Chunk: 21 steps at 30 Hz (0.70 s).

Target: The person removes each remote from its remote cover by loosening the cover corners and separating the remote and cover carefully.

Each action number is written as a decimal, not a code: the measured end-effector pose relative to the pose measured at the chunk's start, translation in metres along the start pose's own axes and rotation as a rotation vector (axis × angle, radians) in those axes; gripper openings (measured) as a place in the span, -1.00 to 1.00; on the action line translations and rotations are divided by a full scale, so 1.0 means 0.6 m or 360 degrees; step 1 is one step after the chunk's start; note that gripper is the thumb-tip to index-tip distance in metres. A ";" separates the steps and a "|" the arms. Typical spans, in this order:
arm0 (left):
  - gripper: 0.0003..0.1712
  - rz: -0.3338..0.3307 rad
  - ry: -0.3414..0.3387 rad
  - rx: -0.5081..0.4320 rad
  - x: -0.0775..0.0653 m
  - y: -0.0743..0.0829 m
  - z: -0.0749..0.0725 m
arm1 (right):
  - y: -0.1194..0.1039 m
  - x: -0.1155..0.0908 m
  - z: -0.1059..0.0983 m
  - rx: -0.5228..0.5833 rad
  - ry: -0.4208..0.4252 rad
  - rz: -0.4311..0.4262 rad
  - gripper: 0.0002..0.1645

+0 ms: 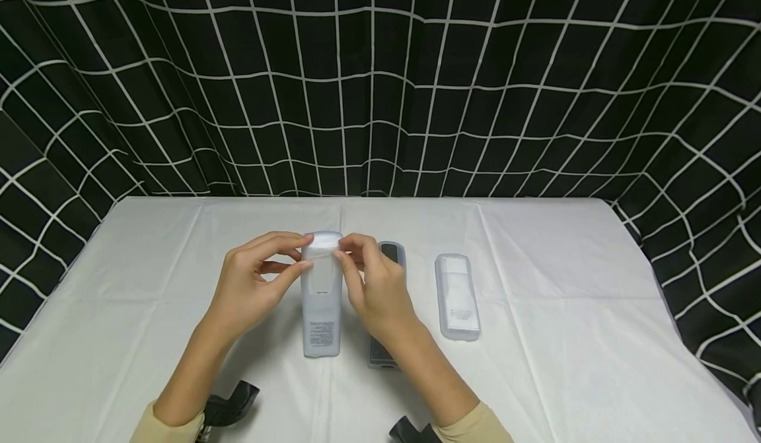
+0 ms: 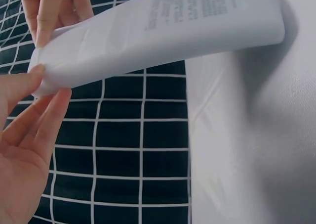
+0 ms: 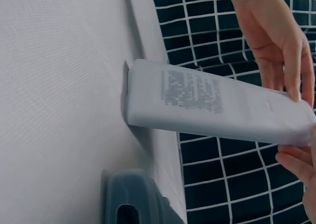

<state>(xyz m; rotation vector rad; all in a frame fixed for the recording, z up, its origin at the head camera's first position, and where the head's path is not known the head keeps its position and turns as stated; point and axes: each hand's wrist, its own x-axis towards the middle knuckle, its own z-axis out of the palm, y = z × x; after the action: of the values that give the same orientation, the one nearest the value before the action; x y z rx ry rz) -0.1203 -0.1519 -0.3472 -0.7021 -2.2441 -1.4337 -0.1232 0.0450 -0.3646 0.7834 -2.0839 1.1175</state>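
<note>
Just left of center on the white tablecloth (image 1: 148,311), the left hand (image 1: 246,291) had thumb and fingertips pinching the side of a remote (image 1: 322,304) near its top, grip closed down to about the edge's thickness. That remote was tilted, back label toward me, lower end seemingly resting on the cloth. Opposite, the right hand (image 1: 377,288) pinched the same end. I'd call it nearly done: the translucent cover (image 1: 323,241) looked full-length, maybe just the top left to fuss over, though I couldn't tell if it sat flush. Next over, a dark-faced remote (image 1: 383,354) was partly hidden by the right hand, then a white remote (image 1: 458,296) lay label up; those 2 looked covered already.

Room-wise, I had open cloth far left, a tight gap beside the dark-faced remote, and a wide stretch rightward. The far edge, by the grid curtain (image 1: 357,100), lay beyond all 3.
</note>
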 end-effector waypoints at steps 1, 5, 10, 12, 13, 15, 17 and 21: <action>-0.63 0.0004 0.0001 0.0003 0.000 0.000 0.000 | 0.001 -0.001 0.001 -0.0014 0.0006 -0.0017 -0.78; -0.64 0.0022 0.0007 -0.0005 0.001 0.001 0.002 | 0.005 -0.003 0.004 -0.0091 0.0043 -0.0090 -0.81; -0.64 0.0019 0.0009 0.0008 0.001 0.001 0.004 | 0.008 -0.004 0.008 -0.0119 0.0091 -0.0148 -0.84; -0.64 0.0008 0.0004 0.0021 0.000 0.000 0.004 | 0.010 -0.005 0.010 -0.0113 0.0103 -0.0153 -0.84; -0.64 0.0000 0.0003 0.0029 0.000 0.000 0.004 | 0.010 -0.005 0.010 -0.0109 0.0108 -0.0154 -0.85; -0.64 -0.0013 0.0000 0.0044 -0.001 0.001 0.004 | 0.009 -0.005 0.011 -0.0100 0.0112 -0.0152 -0.85; -0.65 -0.0022 0.0002 0.0056 -0.001 0.002 0.005 | 0.008 -0.005 0.011 -0.0097 0.0119 -0.0153 -0.86; -0.65 -0.0024 0.0013 0.0052 -0.001 0.004 0.009 | 0.006 -0.003 0.009 -0.0107 0.0146 -0.0150 -0.86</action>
<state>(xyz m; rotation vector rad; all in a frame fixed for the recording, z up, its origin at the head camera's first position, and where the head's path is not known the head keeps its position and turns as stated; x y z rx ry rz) -0.1186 -0.1465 -0.3481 -0.6692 -2.2659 -1.4007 -0.1264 0.0422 -0.3703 0.7751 -1.9773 1.0084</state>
